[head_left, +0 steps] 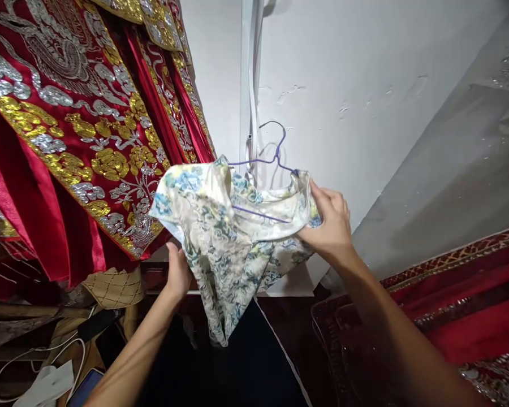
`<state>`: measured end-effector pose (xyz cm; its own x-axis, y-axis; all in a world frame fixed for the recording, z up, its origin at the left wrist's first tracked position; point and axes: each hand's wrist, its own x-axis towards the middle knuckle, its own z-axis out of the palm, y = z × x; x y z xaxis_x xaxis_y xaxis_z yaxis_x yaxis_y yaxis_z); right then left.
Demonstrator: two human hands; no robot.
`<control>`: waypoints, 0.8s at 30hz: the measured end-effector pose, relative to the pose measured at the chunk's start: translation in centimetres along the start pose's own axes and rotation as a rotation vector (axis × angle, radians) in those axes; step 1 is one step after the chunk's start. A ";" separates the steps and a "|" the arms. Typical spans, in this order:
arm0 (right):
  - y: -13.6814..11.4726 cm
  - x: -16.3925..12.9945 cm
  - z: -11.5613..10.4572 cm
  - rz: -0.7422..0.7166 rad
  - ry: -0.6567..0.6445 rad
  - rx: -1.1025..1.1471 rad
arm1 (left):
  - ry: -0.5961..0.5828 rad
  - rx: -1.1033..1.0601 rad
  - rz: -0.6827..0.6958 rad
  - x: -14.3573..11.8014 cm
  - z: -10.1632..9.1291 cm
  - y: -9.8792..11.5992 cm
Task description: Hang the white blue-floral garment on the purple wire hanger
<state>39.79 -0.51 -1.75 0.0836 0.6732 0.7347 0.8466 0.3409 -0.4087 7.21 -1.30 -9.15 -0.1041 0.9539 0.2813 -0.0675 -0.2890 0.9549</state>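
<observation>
Head view, white wall (343,73): beyond both hands, we note scuffs, with a white strip (251,73) running down it.
Red embroidered cloth (110,164): gold and silver motifs, beyond and left of the left hand.
Dark red cloth (475,328): right of the right hand, cut off by the frame edge.
White cable (82,350): left of the left hand, near a blue-screened device (85,389), mostly hidden by the forearm.
Grey surface (441,181): right of the right hand; we cannot make out its material.
Floral garment (224,243): between the hands, over a purple hanger (277,150), whose lower parts the fabric partly hides.
Right hand (333,223): forearm reaching in from lower right, grasping the garment's shoulder by the neckline.
Left hand (179,272): thumb up at the garment's side edge, fingers hidden; we cannot tell whether it grips.
</observation>
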 end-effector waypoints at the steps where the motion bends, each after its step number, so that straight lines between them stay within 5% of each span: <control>1: -0.6 0.5 -0.4 -0.006 -0.017 -0.007 | 0.037 -0.011 -0.023 -0.8 0.0 -1.0; 6: -3.4 0.6 -1.5 -0.179 -0.143 0.030 | 0.022 -0.009 -0.135 -4.2 1.3 -4.2; 10: -3.8 -3.2 -1.3 -0.367 -0.128 0.286 | 0.033 -0.184 -0.342 -7.1 2.8 -5.0; 12: -3.9 -6.2 -0.4 -0.209 -0.024 0.459 | 0.049 -0.278 -0.454 -8.6 3.6 -5.0; 15: -4.6 -11.2 2.2 0.284 0.055 0.656 | 0.122 -0.351 -0.519 -10.5 5.0 -4.5; 18: -5.7 -14.8 4.8 0.597 -0.218 0.824 | 0.123 -0.347 -0.497 -11.6 5.9 -3.6; 20: -6.3 -15.6 5.8 0.633 -0.348 0.893 | 0.103 -0.315 -0.480 -11.8 6.0 -3.1; 24: -6.4 -14.6 6.0 0.507 -0.409 0.919 | 0.158 -0.275 -0.460 -11.6 5.8 -3.2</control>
<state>29.98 -8.60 -13.10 -0.0140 0.9783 0.2067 0.0413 0.2071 -0.9774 14.40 -10.99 -14.95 -0.1491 0.9691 -0.1964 -0.3950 0.1237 0.9103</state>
